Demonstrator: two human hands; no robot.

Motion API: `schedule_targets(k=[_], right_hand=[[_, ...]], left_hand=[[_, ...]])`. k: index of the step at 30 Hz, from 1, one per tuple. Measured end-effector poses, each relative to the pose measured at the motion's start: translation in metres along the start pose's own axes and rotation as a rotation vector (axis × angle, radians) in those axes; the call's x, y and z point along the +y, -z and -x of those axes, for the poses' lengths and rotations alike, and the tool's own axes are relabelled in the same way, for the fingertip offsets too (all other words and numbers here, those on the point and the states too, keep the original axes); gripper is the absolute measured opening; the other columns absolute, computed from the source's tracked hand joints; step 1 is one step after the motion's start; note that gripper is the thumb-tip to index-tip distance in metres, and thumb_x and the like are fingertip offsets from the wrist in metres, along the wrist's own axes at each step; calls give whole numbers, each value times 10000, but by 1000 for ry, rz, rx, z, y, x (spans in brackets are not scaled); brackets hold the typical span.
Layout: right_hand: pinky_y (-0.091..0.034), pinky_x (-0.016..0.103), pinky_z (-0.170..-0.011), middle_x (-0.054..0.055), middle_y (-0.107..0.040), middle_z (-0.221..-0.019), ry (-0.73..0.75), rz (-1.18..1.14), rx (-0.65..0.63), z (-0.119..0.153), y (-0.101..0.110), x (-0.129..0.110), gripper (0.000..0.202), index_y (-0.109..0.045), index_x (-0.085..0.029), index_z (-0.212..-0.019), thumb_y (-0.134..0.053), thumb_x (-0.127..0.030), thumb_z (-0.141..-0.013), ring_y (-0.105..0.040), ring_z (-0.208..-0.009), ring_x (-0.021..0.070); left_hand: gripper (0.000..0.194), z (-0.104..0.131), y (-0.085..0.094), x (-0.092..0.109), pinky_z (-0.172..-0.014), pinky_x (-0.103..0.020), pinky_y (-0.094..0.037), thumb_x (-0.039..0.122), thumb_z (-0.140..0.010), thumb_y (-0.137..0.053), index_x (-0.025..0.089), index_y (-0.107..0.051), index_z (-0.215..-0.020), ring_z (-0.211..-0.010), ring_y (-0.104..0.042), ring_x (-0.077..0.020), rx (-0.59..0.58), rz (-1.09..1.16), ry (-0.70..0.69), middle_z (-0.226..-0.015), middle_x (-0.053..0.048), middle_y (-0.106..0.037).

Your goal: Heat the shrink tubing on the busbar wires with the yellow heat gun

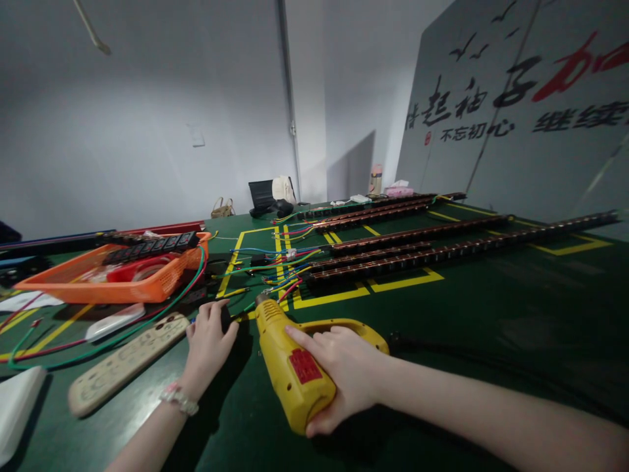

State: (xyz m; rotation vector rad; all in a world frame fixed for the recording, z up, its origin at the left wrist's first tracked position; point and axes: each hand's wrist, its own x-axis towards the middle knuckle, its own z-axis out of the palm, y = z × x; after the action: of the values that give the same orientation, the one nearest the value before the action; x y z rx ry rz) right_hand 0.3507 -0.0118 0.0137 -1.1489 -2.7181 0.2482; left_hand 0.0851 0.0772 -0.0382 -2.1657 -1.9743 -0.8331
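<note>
Your left hand (209, 337) partly covers a dark piece (225, 317), so its shape and your grip on it can't be made out. Your right hand (346, 367) hides part of the yellow heat gun (280, 354), whose red label (304, 366) is too small and blurred to read. The left edge cuts off your white box (17, 410); the right edge crops the wall lettering (607, 59).
</note>
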Motion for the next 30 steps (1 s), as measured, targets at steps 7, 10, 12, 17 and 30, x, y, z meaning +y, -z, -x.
schedule_targets(k=[7,10,12,17,30], right_hand=[[-419,405,-818,172,-620,-1069,49,-33,15,-1,-1,2,1212,-125,-91,-1462,-623,-725,-558,-618,-864,307],[-415,394,-818,170,-625,-1076,104,-52,17,-4,-2,8,1211,-145,-89,-1457,-646,-708,-544,-622,-879,310],[-413,391,-819,172,-621,-1098,152,-58,12,-9,-2,14,1210,-153,-96,-1456,-661,-694,-534,-624,-892,313],[-406,378,-823,165,-581,-1200,317,-88,12,-24,-1,28,1226,-175,-137,-1454,-688,-679,-482,-616,-931,312],[-380,375,-818,143,-582,-1196,277,-68,26,-29,-8,18,1195,-161,-179,-1454,-694,-659,-498,-605,-947,297]], left_hand=[[469,-8,-6,-12,-979,-532,-329,311,-774,-453,175,-402,-1220,-1207,-418,-296,70,267,235,-1224,-132,-454],[503,-12,-14,-21,-990,-480,-350,295,-728,-520,201,-404,-1209,-1160,-467,-271,113,425,287,-1182,-94,-511],[517,-15,-20,-28,-990,-445,-364,276,-706,-546,209,-410,-1201,-1131,-491,-251,131,521,295,-1166,-80,-530],[483,-18,-28,-35,-993,-404,-379,243,-702,-538,194,-432,-1171,-1110,-508,-227,161,676,312,-1152,-76,-538],[393,-13,-15,-29,-1042,-418,-324,295,-749,-502,168,-513,-1121,-1154,-446,-238,183,501,246,-1139,-101,-489]])
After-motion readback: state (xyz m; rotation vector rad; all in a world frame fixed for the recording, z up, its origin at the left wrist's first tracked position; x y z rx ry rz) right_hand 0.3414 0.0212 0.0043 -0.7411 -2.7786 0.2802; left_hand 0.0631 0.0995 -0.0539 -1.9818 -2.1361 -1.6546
